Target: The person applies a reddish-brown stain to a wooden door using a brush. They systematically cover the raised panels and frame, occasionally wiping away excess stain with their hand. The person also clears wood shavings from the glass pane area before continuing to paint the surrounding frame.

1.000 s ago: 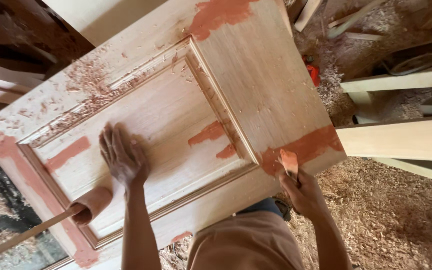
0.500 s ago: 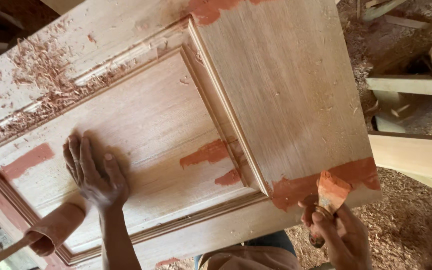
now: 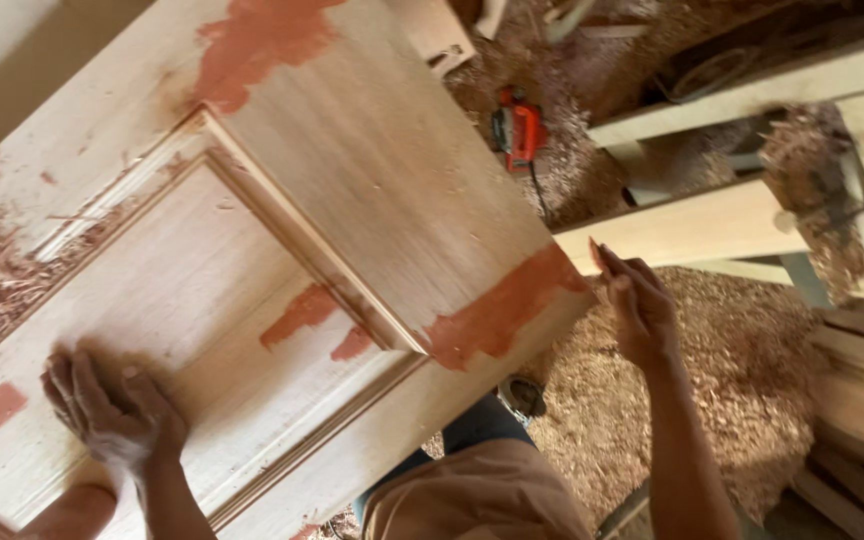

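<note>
A pale wooden panelled door (image 3: 282, 250), patched with reddish-brown filler, lies flat and fills the left of the view. The left hand (image 3: 112, 410) rests palm down on its recessed panel, fingers spread, much as half a second ago. Near the door's corner a broad filler smear (image 3: 502, 310) marks the frame. Just right of that corner, the right hand (image 3: 637, 305) has lifted off the wood; fingers close together, whether it holds anything cannot be told. Beyond, an orange power tool (image 3: 519, 128) lies among sawdust (image 3: 732, 370).

Left hand (image 3: 112, 410) on door panel (image 3: 252, 290); right hand (image 3: 637, 305) beside corner.
</note>
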